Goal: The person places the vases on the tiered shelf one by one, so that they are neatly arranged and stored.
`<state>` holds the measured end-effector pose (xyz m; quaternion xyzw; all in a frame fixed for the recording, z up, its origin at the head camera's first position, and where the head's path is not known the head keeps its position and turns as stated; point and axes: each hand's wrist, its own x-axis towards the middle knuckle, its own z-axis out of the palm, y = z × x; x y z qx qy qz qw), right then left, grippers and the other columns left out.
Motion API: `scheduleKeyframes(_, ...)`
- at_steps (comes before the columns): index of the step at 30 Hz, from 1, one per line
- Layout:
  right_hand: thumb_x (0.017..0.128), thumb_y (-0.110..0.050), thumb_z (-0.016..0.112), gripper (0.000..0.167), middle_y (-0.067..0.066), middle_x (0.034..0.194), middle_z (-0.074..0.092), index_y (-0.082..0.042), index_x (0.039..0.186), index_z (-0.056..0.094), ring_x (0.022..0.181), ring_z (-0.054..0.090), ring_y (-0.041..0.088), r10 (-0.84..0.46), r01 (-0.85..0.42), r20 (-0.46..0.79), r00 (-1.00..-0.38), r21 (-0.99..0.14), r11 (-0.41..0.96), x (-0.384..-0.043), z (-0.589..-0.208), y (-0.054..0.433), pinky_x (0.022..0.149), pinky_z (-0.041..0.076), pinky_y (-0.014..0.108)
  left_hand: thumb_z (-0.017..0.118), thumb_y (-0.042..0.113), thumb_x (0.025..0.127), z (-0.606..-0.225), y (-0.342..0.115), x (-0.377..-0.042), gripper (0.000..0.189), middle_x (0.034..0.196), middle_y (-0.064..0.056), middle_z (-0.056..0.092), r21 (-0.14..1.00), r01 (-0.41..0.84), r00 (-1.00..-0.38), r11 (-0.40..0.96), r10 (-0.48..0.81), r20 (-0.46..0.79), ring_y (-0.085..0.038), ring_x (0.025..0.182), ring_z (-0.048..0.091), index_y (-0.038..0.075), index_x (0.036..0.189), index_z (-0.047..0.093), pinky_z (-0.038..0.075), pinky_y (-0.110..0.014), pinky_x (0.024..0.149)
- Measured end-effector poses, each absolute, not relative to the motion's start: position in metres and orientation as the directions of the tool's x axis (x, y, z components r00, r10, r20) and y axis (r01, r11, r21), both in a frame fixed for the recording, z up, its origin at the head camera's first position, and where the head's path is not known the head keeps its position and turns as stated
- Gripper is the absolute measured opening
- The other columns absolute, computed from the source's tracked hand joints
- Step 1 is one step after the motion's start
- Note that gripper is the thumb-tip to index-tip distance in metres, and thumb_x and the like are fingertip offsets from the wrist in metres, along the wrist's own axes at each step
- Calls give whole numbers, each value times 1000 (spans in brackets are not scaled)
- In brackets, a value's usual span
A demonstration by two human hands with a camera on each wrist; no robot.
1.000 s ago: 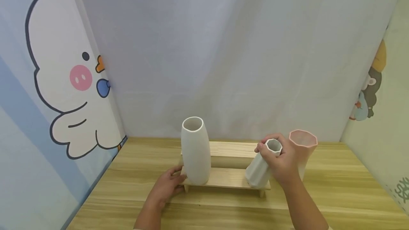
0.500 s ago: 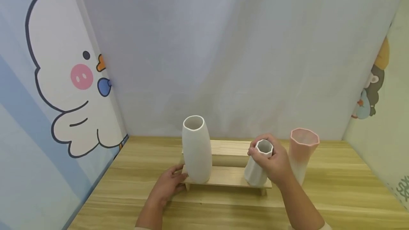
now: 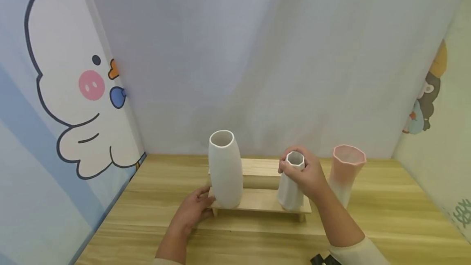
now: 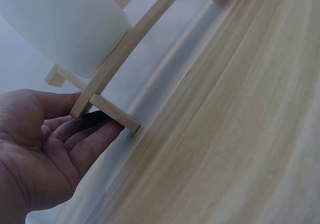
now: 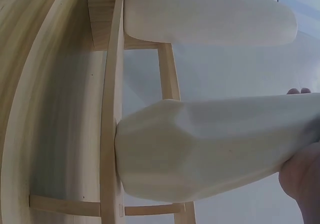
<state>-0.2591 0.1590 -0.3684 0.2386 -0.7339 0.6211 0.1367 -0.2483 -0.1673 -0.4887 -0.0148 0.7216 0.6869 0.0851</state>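
Observation:
A two-step wooden stand [image 3: 257, 200] sits on the table. On the left of its lower step, a tall smooth white vase [image 3: 226, 175] stands upright. My right hand [image 3: 309, 175] grips the neck of a smaller faceted white vase [image 3: 290, 191], whose base rests on the right part of that step. In the right wrist view the faceted vase [image 5: 200, 149] touches the step with its bottom. My left hand [image 3: 193, 209] holds the stand's left end. The left wrist view shows the thumb [image 4: 60, 103] against the step's end and the fingers below, by the leg [image 4: 115, 113].
To the right of the stand, a pink-and-white vase [image 3: 346, 171] stands on the wooden table [image 3: 147, 199], partly behind my right forearm. A grey curtain [image 3: 257, 64] closes the back. Printed cloth walls [image 3: 66, 93] flank the table.
My right hand has moved left with the faceted vase, which was tilted and is now nearly upright on the step. My left hand stays at the stand's end.

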Motion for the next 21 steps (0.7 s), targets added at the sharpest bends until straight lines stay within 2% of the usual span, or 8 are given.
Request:
scheduleKeyframes(4, 89, -8, 67, 11, 3, 76, 67, -9, 95, 58, 71, 67, 21, -182, -491, 464, -867, -860, 142, -266, -366, 157, 63, 56, 38, 59, 16, 99, -488, -168, -249, 54, 143, -29, 48, 990, -132, -986, 56, 97, -137, -31, 106, 66, -2, 145, 40, 58, -43, 90)
scheduleKeyframes(8, 89, -8, 66, 11, 1, 72, 68, -8, 94, 57, 69, 65, 19, -120, -451, 438, -891, -884, 122, -272, -365, 161, 61, 55, 35, 59, 17, 99, -490, -170, -251, 55, 144, -28, 47, 990, -131, -984, 55, 117, -137, -30, 108, 66, -1, 146, 39, 58, -41, 90)
scheduleKeyframes(12, 91, -8, 65, 12, -1, 71, 68, -4, 97, 55, 68, 66, 18, -93, -456, 448, -889, -884, 101, -277, -366, 163, 60, 55, 34, 59, 18, 99, -491, -171, -252, 55, 144, -28, 47, 990, -129, -983, 57, 127, -135, -29, 109, 66, -1, 146, 39, 58, -40, 91)
scheduleKeyframes(21, 90, -18, 70, 19, -1, 73, 67, -8, 99, 56, 71, 66, 18, 24, -380, 387, -922, -913, 152, -277, -366, 158, 63, 56, 35, 59, 15, 98, -488, -168, -249, 52, 142, -28, 49, 989, -134, -986, 68, 93, -140, -30, 107, 66, -1, 144, 42, 58, -43, 90)
